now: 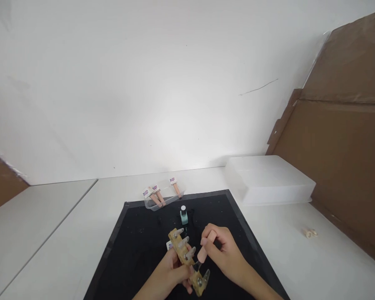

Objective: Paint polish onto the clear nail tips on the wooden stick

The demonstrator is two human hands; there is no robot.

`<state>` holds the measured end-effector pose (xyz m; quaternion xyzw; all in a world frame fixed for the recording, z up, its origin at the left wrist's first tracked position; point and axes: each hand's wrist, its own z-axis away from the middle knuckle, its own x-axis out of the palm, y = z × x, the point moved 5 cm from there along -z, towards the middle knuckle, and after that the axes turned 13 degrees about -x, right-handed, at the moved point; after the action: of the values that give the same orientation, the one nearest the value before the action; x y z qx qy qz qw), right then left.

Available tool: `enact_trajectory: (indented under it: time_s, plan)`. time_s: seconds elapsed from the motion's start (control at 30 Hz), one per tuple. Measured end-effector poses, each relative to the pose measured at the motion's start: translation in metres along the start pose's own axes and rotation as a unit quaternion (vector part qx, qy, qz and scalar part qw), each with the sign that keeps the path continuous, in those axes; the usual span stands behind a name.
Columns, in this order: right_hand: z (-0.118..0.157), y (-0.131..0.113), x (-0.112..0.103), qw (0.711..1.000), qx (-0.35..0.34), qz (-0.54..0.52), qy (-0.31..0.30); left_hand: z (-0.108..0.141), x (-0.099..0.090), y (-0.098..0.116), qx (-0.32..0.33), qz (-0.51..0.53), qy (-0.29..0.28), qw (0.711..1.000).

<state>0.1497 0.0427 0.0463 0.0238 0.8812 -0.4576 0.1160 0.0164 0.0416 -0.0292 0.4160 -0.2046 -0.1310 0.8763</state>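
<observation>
Wooden nail holder [187, 260], long axis up-left to down-right

A black mat [137, 250] covers the middle of a white table [50, 233]. At its twelve o'clock edge lies a clear tray [162, 199] with pink-handled brushes [158, 196] in it, labels up. At two o'clock, off the mat, sits a white plastic box [268, 179]. At three o'clock, two small pale rings [311, 233] lie on the table. Brown cardboard [346, 146] leans against the white wall [143, 83] at the right.
</observation>
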Motion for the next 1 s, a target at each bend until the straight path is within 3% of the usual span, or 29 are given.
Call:
enact_trajectory:
  time_s: [0.33,1.0]
  plan:
    - [0.003,0.000,0.001,0.998,-0.046,0.045,-0.016,-0.013,-0.007,-0.012,0.012,-0.001,0.015,1.000]
    - [0.002,-0.001,0.001,0.992,-0.076,0.096,-0.035,-0.014,-0.007,-0.011,0.019,-0.022,0.018,0.999]
